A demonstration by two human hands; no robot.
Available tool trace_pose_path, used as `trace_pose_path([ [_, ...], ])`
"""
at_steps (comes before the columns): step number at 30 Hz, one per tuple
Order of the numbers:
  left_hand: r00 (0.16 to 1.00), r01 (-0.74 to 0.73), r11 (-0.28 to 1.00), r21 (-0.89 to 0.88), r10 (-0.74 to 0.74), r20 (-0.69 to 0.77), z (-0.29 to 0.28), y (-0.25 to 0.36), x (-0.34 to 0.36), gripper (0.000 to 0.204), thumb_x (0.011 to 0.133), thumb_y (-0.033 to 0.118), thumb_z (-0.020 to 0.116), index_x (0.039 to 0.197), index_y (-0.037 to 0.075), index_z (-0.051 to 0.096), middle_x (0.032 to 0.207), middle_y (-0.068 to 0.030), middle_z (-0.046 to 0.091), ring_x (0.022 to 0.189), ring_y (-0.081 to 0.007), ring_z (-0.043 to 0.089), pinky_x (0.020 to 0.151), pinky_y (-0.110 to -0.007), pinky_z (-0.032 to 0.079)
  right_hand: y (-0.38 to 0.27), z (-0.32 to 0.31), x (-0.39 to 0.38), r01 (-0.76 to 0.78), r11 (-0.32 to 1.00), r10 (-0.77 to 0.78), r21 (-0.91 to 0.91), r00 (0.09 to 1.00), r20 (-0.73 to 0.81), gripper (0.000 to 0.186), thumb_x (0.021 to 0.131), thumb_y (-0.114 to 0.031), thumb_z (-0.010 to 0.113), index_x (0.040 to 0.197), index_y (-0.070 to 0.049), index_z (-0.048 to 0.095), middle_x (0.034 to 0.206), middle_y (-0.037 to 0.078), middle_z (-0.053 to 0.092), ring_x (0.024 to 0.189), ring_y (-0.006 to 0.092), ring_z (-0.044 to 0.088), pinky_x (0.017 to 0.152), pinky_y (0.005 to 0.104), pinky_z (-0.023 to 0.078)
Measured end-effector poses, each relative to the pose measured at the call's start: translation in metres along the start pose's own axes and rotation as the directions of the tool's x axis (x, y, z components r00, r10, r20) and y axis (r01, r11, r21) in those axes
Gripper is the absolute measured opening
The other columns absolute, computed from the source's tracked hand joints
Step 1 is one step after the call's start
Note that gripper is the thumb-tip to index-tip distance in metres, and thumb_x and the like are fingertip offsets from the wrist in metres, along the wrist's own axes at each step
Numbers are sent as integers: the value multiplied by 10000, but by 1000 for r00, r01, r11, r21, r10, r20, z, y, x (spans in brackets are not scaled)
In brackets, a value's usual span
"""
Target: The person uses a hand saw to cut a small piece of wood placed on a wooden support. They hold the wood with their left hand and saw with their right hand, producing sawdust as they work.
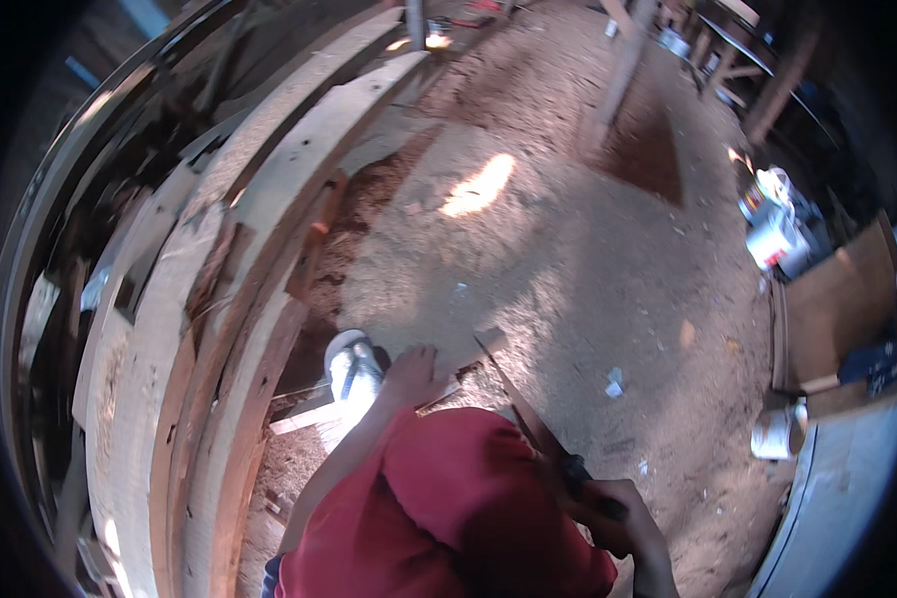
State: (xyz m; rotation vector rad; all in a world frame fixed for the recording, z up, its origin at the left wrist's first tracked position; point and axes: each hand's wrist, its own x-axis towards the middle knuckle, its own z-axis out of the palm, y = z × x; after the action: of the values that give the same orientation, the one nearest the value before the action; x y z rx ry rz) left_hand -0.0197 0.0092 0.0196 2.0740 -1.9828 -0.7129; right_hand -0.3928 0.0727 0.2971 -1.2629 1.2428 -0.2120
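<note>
My right hand [613, 508] is wrapped round the dark handle of a handsaw [525, 407]. Its narrow blade runs forward and to the left, with the tip over a piece of wooden board [473, 349]. On the left part of that board rests my left hand [414, 377], its fingers bent over it and holding it. The board lies low, in front of my knee in red cloth [458, 458], which hides part of it. From here I cannot tell whether the saw teeth touch the wood.
Long thick timber beams [184, 329] are stacked along the left. My foot in a sandal [351, 364] stands beside the board. To the right are a white bucket [775, 239], a cardboard box [837, 299] and a can [775, 434]. A wooden post [623, 75] rises from the dirt floor [568, 259].
</note>
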Motion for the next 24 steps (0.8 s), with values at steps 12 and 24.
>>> trace_pose_path([
  [12,997,-66,992,112,70,-30,-3,-9,2,691,925,486,679,1315,-60,513,1218,-285,610,1163,-458,587,997,-537,490,59,21,44,326,942,-328,77,945,9,307,978,-193,754,764,-37,599,650,-42,497,668,33,448,566,305,393],
  [24,995,-96,989,115,98,-14,-3,2,5,677,936,472,693,1317,-59,518,1199,-284,607,1137,-455,597,995,-522,489,47,13,42,257,966,-257,-7,966,27,179,945,-122,726,827,-21,636,665,11,549,681,39,499,599,295,433],
])
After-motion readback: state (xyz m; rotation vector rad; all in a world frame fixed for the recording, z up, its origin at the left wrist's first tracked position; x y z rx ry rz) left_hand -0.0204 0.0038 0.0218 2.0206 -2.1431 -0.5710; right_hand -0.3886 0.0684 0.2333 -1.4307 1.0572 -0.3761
